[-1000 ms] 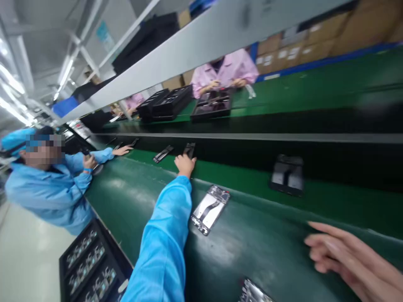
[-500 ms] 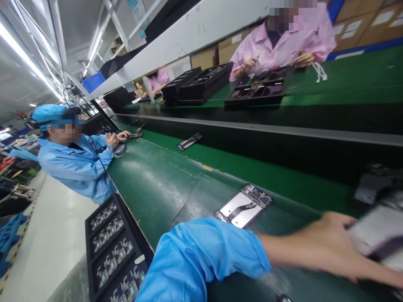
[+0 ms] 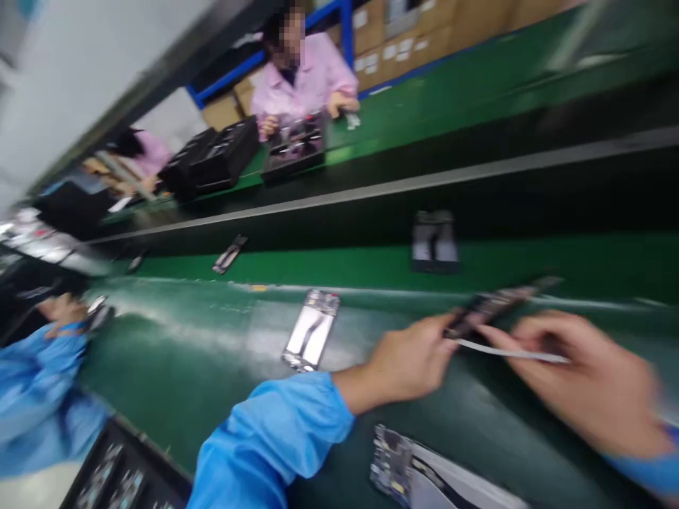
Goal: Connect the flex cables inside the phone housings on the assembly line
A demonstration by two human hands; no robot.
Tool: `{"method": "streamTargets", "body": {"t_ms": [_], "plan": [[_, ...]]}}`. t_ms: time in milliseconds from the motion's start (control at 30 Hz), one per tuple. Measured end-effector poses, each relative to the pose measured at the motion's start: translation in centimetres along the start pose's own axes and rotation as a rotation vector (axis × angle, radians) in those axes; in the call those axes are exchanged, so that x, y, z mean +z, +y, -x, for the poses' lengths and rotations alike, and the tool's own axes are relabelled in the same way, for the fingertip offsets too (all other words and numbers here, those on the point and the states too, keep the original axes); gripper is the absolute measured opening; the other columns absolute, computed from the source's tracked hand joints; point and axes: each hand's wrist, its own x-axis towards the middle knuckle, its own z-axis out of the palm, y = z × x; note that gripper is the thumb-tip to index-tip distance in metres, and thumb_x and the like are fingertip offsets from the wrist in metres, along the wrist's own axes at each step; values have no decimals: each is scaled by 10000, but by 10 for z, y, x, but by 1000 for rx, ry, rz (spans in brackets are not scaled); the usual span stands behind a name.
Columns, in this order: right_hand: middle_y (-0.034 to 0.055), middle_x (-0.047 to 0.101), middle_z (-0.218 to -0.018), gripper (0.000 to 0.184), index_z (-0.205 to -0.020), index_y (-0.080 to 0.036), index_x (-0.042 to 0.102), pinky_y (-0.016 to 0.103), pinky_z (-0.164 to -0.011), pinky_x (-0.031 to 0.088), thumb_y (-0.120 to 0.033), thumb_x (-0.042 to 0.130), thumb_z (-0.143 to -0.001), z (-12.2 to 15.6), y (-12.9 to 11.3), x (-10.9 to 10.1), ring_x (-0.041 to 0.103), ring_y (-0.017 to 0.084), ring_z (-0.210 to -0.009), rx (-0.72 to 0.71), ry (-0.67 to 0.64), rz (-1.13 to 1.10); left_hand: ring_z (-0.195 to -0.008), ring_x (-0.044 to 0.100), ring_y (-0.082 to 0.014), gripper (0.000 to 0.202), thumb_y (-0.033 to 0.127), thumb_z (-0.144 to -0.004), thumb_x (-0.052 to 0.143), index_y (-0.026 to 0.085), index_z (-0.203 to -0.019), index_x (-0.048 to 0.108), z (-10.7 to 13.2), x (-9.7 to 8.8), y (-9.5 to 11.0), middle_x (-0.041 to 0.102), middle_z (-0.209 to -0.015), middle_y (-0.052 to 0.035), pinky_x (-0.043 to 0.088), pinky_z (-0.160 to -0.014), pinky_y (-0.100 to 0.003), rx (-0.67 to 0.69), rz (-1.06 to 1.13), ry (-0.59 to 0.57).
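My left hand [image 3: 411, 360], in a blue sleeve, pinches the near end of a dark phone frame [image 3: 496, 304] held edge-on above the green work surface [image 3: 212, 353]. My right hand [image 3: 578, 382] grips the same frame from the right, fingers curled over its pale underside. The picture is smeared by motion. A second phone frame [image 3: 312, 329] with a pale back lies flat to the left of my left hand. Another one [image 3: 419, 474] lies near the bottom edge, below my hands.
A dark part [image 3: 435, 242] and a slim phone piece [image 3: 230, 254] ride on the green conveyor belt [image 3: 530, 258] beyond. A black parts tray [image 3: 114, 474] sits at bottom left. A co-worker in blue [image 3: 37, 382] works at left; people in pink [image 3: 302, 78] sit across with black trays [image 3: 212, 159].
My left hand has come back from the belt with a phone frame to the work surface in front, my right hand has taken hold of it too, and the view has swung right.
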Motion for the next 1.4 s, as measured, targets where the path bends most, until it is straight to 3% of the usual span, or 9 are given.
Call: {"method": "streamTargets", "body": {"t_ms": [100, 200, 267, 467, 767, 1033, 1200, 1300, 1400], "plan": [[-16, 548, -682, 323, -808, -222, 615, 258, -550, 421, -427, 605, -1058, -8, -23, 3, 529, 135, -580, -129, -113, -185, -889, 722, -252, 263, 393, -1040, 462, 201, -1128, 619, -1, -9, -10, 740, -951, -85, 588, -826, -352, -121, 128, 146], [3, 646, -822, 127, -986, -215, 693, 240, -620, 462, -306, 629, -1047, -15, -24, 13, 600, 128, -670, -114, -167, -254, -1033, 702, -246, 338, 481, -1013, 562, 192, -1181, 606, -14, -14, -29, 733, -1117, -96, 565, -913, -347, -81, 335, 217], [5, 656, -844, 64, -1036, -210, 703, 237, -653, 473, -251, 654, -1026, -17, -22, 16, 612, 133, -709, -114, -170, -253, -1129, 692, -255, 421, 520, -991, 607, 194, -1257, 586, -21, -17, -36, 715, -1238, -110, 561, -964, -358, -105, 461, 172], [19, 657, -885, 175, -1168, -169, 706, 262, -714, 508, -162, 640, -1006, -15, -30, 14, 608, 151, -749, -136, -113, -255, -1257, 657, -285, 492, 533, -962, 660, 198, -1318, 605, -18, -21, -34, 701, -1307, -121, 514, -1115, -437, -147, 505, 130], [6, 638, -883, 321, -1292, -166, 671, 258, -681, 515, -118, 629, -977, -18, -31, 17, 585, 138, -714, -73, -108, -319, -1198, 685, -276, 531, 534, -966, 661, 221, -1387, 577, -20, -23, -37, 698, -1309, -119, 584, -1016, -414, -167, 519, 118], [35, 685, -1059, 388, -1317, -191, 662, 281, -757, 554, -109, 661, -938, -17, -49, 10, 647, 137, -764, 124, -173, -321, -1233, 673, -267, 479, 524, -970, 663, 218, -1335, 615, -21, -24, -41, 698, -1324, -116, 514, -1114, -422, -129, 476, 145], [87, 648, -1248, 346, -1278, -187, 690, 342, -926, 574, -94, 647, -948, -16, -61, 4, 692, 181, -964, 182, -251, -399, -1205, 688, -270, 515, 544, -950, 679, 218, -1341, 605, -21, -25, -44, 709, -1292, -118, 548, -1043, -395, -121, 438, 161], [102, 664, -1213, 279, -1200, -150, 709, 356, -970, 556, -56, 593, -965, -17, -64, 3, 684, 197, -1018, 157, -260, -412, -1183, 689, -260, 496, 550, -949, 679, 210, -1304, 616, -21, -26, -44, 718, -1260, -109, 539, -1037, -377, -109, 397, 165], [68, 701, -1055, 216, -1047, -155, 724, 327, -914, 549, -37, 555, -982, -21, -62, 3, 677, 194, -989, 136, -267, -397, -1179, 682, -240, 448, 527, -972, 660, 205, -1281, 624, -22, -26, -40, 715, -1267, -101, 516, -1059, -359, -97, 372, 164]]}}
